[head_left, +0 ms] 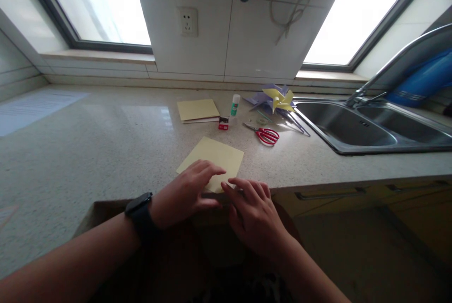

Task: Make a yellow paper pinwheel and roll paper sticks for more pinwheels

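A square sheet of pale yellow paper (216, 155) lies turned at an angle near the counter's front edge. My left hand (192, 185), below a black wristwatch, rests over the sheet's near left part with thumb and fingers apart. At the sheet's near right corner is my right hand (252, 206), its fingers spread and bent, the index fingertip close to the paper. Neither hand visibly grips anything. Beyond the sheet are red-handled scissors (267, 136), a small red box (223, 123) and a glue stick (235, 105) standing upright.
A stack of yellow paper (198, 109) lies farther back. Yellow and purple pinwheels (278, 98) with sticks lie beside the steel sink (339, 124) on the right. A roll of clear tape (262, 121) is near the scissors. Printed sheets (35, 105) lie at the far left.
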The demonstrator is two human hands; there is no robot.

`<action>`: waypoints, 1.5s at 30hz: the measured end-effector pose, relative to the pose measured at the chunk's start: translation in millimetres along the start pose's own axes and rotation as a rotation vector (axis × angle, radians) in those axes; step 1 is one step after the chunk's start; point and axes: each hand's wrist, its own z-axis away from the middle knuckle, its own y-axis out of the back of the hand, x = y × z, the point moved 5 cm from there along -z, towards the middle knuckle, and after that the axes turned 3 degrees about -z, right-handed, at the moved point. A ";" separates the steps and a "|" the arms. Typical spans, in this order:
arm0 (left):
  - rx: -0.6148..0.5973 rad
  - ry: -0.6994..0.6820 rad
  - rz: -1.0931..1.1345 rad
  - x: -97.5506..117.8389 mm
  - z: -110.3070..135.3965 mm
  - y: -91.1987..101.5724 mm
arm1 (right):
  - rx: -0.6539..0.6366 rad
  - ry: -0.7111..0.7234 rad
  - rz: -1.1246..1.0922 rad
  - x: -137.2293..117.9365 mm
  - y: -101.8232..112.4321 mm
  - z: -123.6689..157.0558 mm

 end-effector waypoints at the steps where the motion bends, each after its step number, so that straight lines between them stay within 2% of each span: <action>1: 0.007 -0.011 -0.028 0.8 0.2 0.5 | -0.008 -0.003 0.003 0.5 -0.6 -0.7; 4: 0.020 -0.039 -0.159 1.3 1.5 -0.1 | -0.028 -0.019 0.015 1.9 -2.0 -4.2; 9: -0.106 -0.062 -0.400 -3.1 3.8 -10.8 | 0.001 -0.023 0.004 2.7 -1.3 -9.4; 15: -0.132 -0.080 -0.502 -3.3 3.2 -17.0 | 0.090 0.021 -0.065 4.7 3.0 -13.8; 23: -0.126 -0.090 -0.527 -2.1 3.6 -17.5 | 0.177 0.040 -0.100 8.3 5.4 -11.0; 31: -0.112 -0.094 -0.542 -1.2 4.5 -21.8 | 0.212 0.032 -0.097 10.3 5.5 -5.8; 38: -0.137 -0.088 -0.559 -1.5 5.0 -21.6 | 0.226 0.038 -0.063 9.0 2.9 -6.8; 45: -0.108 -0.097 -0.548 -0.6 5.4 -21.4 | 0.185 0.009 -0.005 8.5 -2.0 -7.9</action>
